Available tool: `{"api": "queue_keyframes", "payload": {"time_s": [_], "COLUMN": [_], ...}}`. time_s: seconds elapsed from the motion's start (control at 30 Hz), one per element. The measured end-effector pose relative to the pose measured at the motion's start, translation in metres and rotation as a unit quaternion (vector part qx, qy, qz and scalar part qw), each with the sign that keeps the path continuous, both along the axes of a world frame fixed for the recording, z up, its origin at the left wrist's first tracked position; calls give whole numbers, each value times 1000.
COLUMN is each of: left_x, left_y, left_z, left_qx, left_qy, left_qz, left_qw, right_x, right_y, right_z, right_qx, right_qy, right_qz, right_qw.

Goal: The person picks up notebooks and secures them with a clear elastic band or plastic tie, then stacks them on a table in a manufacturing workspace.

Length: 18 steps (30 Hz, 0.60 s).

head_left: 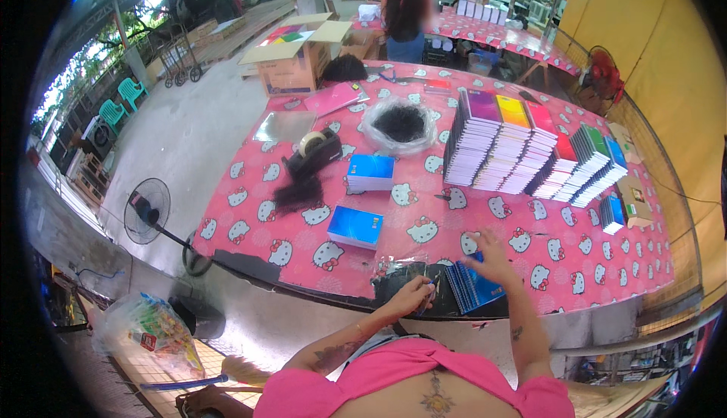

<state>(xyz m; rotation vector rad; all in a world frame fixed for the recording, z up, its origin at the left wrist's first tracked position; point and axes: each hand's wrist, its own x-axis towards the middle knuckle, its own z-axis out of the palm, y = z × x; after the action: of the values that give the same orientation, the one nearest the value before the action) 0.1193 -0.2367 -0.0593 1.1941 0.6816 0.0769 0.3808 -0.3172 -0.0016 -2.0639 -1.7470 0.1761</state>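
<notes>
Past the left grip (414,297), curled, contents unclear, 1 bag (421,144) holds black strands (399,123); the right grip (491,260), loosely spread, touches notebooks (471,291).

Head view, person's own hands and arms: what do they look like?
Left hand and right hand: no gloves. Dark tattoos on both forearms, larger on the left. Short pink sleeves. Possibly a thin bracelet at the left wrist; too small to confirm.

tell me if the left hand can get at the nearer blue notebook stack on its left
Probably yes: the left hand is close by at the table's near edge, and nothing tall seems to stand between it and the nearer blue notebook stack. Whether the hand holds something is hard to tell.
</notes>
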Motion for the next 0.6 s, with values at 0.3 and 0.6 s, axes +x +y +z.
{"api": "queue_keyframes", "payload": {"time_s": [0.3, 0.6], "left_x": [14, -6], "left_y": [-23, -6], "left_z": [3, 2], "left_qx": [-82, -59], "left_qy": [-11, -4], "left_qz": [56, 68], "left_qw": [995, 996], "right_x": [-28, -25], "right_y": [-9, -11], "right_z": [-26, -34], "right_qx": [-38, 6], "right_qy": [-36, -53], "right_qz": [-18, -19], "right_qw": [998, 998]}}
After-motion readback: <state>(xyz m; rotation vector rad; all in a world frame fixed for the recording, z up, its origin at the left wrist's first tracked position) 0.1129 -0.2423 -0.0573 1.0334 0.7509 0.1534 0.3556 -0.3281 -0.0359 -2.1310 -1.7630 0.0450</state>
